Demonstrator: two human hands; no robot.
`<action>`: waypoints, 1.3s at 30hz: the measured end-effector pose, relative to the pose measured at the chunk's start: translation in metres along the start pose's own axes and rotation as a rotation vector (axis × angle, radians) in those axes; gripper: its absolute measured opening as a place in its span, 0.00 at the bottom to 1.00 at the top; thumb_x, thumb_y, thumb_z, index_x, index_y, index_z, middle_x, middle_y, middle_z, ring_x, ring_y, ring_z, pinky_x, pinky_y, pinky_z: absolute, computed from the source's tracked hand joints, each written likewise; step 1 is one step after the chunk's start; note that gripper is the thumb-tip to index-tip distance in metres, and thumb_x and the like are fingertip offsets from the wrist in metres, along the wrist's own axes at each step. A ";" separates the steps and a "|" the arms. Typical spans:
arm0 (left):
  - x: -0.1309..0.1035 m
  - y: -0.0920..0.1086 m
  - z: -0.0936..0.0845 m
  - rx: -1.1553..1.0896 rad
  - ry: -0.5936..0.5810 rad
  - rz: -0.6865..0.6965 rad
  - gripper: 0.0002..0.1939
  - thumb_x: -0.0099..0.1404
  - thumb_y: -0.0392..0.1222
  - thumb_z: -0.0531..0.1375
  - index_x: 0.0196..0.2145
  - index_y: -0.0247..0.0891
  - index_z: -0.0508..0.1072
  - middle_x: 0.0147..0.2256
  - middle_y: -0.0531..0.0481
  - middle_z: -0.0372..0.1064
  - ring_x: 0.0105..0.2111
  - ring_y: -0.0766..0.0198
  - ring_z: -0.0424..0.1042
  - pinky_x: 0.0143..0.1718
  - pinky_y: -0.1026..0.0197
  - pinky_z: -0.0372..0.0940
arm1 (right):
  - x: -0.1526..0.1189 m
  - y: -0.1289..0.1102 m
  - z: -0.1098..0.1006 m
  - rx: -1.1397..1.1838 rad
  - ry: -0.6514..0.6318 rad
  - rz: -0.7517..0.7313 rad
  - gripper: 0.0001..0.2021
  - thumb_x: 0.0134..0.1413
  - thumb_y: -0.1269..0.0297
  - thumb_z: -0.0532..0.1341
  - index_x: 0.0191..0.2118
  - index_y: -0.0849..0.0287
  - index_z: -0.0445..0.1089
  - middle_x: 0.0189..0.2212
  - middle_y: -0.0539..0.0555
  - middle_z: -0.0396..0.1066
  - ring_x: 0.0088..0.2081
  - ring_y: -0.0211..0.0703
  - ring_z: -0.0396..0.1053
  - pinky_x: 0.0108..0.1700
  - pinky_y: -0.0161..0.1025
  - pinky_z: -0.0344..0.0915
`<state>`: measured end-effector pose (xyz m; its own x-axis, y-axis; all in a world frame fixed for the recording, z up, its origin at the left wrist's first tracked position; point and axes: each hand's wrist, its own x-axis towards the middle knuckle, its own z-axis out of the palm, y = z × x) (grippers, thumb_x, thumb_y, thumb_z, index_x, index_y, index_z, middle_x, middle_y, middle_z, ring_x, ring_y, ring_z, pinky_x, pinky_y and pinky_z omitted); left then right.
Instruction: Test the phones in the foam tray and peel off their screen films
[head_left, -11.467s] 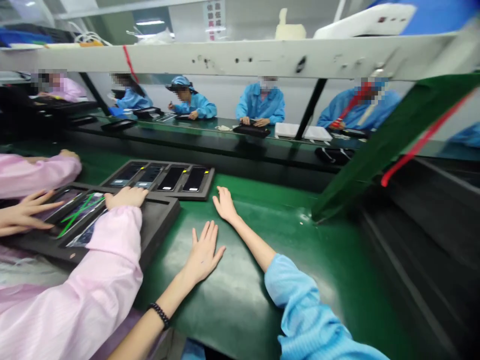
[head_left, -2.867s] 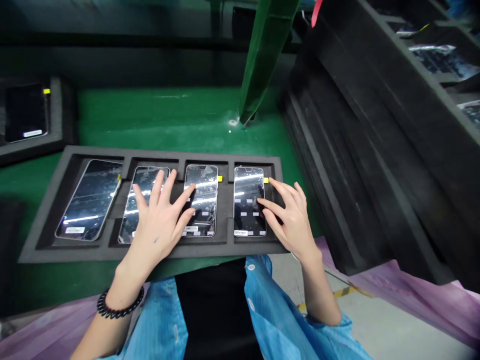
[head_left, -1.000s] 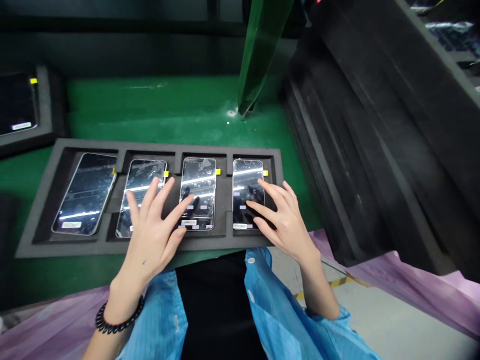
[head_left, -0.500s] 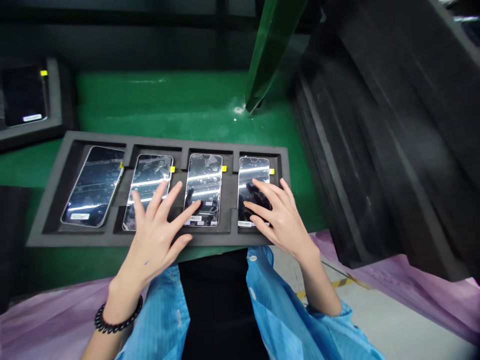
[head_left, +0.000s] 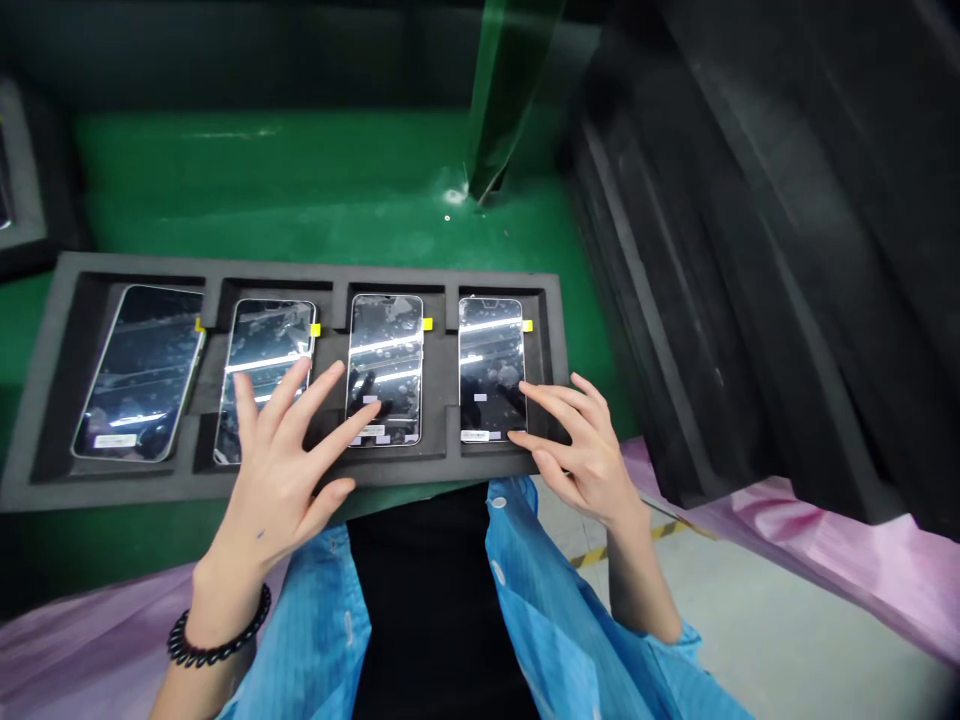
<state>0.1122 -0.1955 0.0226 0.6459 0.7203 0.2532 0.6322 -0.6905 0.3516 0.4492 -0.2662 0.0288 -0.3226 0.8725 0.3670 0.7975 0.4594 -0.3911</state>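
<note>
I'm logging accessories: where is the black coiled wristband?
The black coiled wristband is at lower left in the head view, around the wrist just below the left hand.

Blue jacket with white buttons, black coiled wristband.

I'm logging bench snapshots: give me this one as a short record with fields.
Centre: dark grey rectangular foam tray with four compartments, on a green tabletop
Contents: four dark glass phone-shaped panels, one per compartment, leftmost slanted; each with a small yellow tab
Left hand: bare, fingers spread over the two middle panels; contact unclear
Right hand: bare, fingertips at the rightmost panel's right edge
Surroundings: tall black stack on the right; green post behind
</note>
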 end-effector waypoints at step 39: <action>-0.002 0.001 0.004 0.050 0.008 -0.051 0.31 0.77 0.60 0.37 0.70 0.52 0.57 0.75 0.48 0.37 0.74 0.41 0.39 0.71 0.27 0.25 | 0.026 -0.006 0.013 -0.069 -0.024 0.020 0.14 0.69 0.67 0.55 0.53 0.59 0.75 0.65 0.64 0.65 0.62 0.54 0.66 0.69 0.62 0.57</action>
<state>0.1132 -0.1975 0.0191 0.6091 0.7548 0.2434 0.6849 -0.6553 0.3186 0.4293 -0.2435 0.0294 -0.3178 0.8853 0.3395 0.8368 0.4302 -0.3386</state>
